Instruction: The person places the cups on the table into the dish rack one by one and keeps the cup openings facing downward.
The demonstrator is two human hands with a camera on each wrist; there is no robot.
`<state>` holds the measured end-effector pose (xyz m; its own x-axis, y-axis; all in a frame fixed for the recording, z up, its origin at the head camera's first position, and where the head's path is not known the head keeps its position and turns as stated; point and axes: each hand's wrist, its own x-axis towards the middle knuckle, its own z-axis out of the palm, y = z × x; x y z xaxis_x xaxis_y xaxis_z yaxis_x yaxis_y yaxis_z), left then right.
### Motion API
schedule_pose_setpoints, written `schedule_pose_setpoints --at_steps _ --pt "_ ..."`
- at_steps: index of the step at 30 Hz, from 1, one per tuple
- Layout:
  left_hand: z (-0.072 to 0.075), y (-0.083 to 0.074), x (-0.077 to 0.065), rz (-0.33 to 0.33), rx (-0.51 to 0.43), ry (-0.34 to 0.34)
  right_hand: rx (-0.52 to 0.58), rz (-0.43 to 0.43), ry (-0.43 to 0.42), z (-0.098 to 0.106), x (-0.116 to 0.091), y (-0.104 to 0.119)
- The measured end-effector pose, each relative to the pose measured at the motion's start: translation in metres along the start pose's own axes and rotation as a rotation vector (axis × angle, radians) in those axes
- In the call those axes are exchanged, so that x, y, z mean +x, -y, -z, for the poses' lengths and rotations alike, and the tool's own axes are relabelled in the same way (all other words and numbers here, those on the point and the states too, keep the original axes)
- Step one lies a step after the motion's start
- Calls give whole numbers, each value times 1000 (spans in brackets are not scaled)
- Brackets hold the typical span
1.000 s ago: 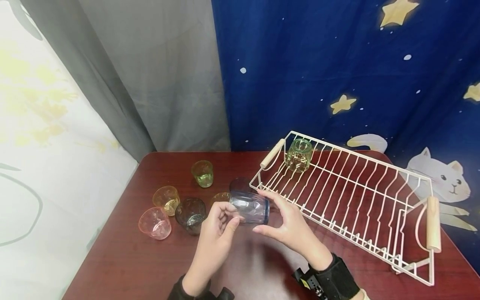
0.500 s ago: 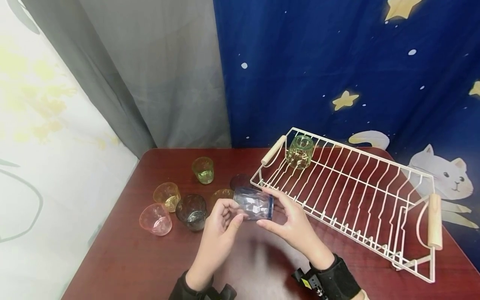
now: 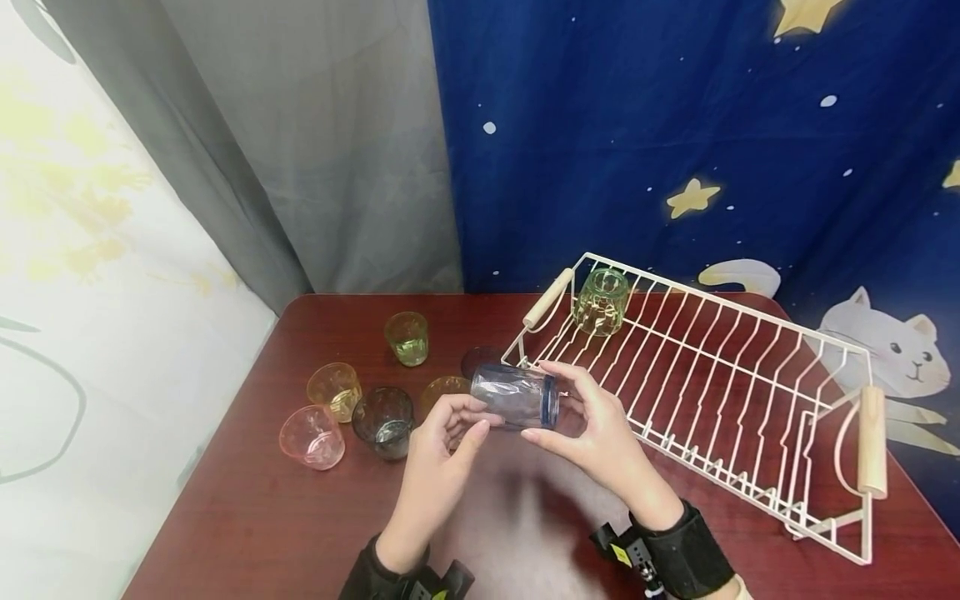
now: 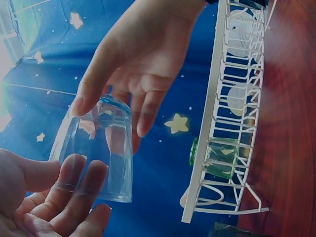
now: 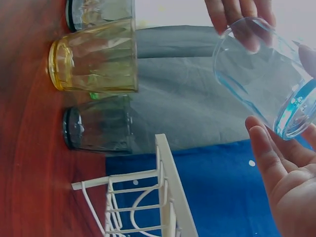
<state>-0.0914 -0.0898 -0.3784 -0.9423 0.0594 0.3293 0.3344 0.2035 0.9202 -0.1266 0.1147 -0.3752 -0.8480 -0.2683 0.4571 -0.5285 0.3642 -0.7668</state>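
A clear bluish drinking glass (image 3: 510, 395) lies sideways in the air between both hands, its dark blue base toward the right. My left hand (image 3: 442, 454) holds the mouth end, fingers and thumb at the rim. At the base, my right hand (image 3: 603, 437) grips with thumb below and fingers above. In the left wrist view the glass (image 4: 106, 148) shows faceted walls, with left fingers (image 4: 91, 182) overlapping its rim. Behind it on the table are an amber glass (image 3: 444, 388) and a dark glass (image 3: 480, 360), both partly hidden.
A white wire dish rack (image 3: 686, 335) with wooden handles stands at the right, holding an upside-down green glass (image 3: 602, 302) in its far left corner. Left on the table stand a smoky glass (image 3: 383, 423), a pink glass (image 3: 312, 437), a yellow glass (image 3: 334, 392) and a green glass (image 3: 407, 338).
The bluish glass has shifted a little to the right and turned slightly, its base now showing more. My right hand moved right and up with it; my left hand kept its hold.
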Motion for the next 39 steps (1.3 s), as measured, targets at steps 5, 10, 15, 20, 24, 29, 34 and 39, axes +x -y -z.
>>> schedule_pose_setpoints --at_steps 5,10,15,20,24,29,34,39 --pt "-2 0 1 -34 135 -49 -25 -25 20 9 4 5" --pt "-3 4 1 -92 233 -86 -158 22 40 20 12 8" --pt "0 4 1 -94 294 -89 -287 88 60 29 21 11" --pt "9 6 4 -117 384 -89 -335 97 82 38 30 14" --pt "18 9 5 -164 575 -70 -370 71 107 45 37 15" --pt "34 15 5 -203 763 -56 -413 35 127 55 46 16" --pt "50 25 4 -226 841 -101 -474 -21 128 65 58 16" --pt "63 38 -2 -247 899 -138 -563 -37 107 74 67 10"
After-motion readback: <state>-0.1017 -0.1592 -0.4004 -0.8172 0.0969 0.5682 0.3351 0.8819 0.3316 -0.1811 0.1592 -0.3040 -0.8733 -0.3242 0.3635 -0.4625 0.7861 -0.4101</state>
